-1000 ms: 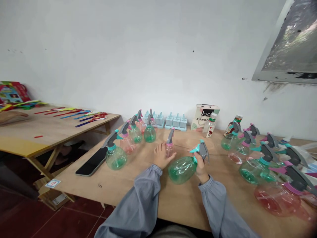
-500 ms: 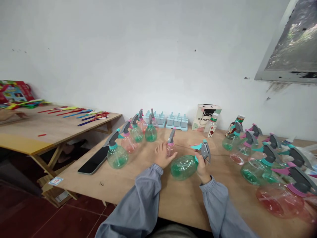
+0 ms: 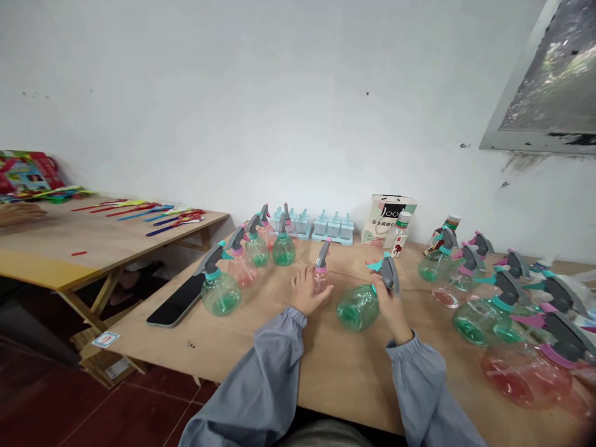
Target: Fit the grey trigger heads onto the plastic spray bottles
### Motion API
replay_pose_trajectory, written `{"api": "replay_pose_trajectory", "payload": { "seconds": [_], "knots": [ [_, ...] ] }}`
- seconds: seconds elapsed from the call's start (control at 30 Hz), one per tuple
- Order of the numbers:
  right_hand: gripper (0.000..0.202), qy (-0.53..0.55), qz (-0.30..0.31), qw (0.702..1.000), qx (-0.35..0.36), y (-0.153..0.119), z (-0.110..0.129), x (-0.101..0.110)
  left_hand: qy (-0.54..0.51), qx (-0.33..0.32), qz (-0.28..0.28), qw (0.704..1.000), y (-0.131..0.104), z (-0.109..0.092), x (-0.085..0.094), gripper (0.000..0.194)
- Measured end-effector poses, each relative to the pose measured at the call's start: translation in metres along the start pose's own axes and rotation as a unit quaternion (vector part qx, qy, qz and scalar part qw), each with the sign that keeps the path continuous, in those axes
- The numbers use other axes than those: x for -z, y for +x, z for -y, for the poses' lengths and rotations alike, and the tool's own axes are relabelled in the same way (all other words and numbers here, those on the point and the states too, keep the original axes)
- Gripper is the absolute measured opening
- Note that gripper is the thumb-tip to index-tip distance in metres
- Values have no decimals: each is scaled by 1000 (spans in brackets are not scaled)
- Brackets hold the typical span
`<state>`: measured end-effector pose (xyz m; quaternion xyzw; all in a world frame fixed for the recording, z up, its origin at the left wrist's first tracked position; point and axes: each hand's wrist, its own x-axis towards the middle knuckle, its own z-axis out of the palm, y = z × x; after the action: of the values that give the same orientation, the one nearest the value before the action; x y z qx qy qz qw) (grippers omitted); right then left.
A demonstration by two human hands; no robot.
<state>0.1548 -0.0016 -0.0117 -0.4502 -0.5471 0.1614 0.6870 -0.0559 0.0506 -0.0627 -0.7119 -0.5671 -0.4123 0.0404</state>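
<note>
Inside the worktop's near edge, left hand cups pink bottle, right hand grips green bottle by its neck, probably surest on light, slick plastic.

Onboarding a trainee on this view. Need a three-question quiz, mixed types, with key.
1. Which hand grips the tilted green spray bottle? A) left B) right
2. True or false: the bottle at the left hand has a green body.
3. Fill in: a black-screened ____ lies on the wooden table beside the leftmost upright bottle.

Key: 1. B, the right hand. 2. False, it is a pink bottle. 3. Phone.
</note>
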Motion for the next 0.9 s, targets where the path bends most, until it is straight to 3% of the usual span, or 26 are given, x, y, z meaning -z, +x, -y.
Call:
{"api": "replay_pose_trajectory", "payload": {
  "seconds": [0.23, 0.53, 0.77, 0.9],
  "knots": [
    [50, -62, -2, 998, -5, 15, -10, 22, 9, -4, -8, 1000, 0, 3, -2, 67],
    [69, -100, 3, 995, -15, 9, -32, 27, -3, -1, -11, 1000, -1, 3, -3, 66],
    [109, -179, -33, 982, 56, -22, -47, 32, -5, 3, -14, 1000, -1, 1, -1, 65],
    [109, -214, -66, 972, 77, -45, -72, 34, -13, 9, -2, 1000, -1, 0, 0, 63]
  ]
}}
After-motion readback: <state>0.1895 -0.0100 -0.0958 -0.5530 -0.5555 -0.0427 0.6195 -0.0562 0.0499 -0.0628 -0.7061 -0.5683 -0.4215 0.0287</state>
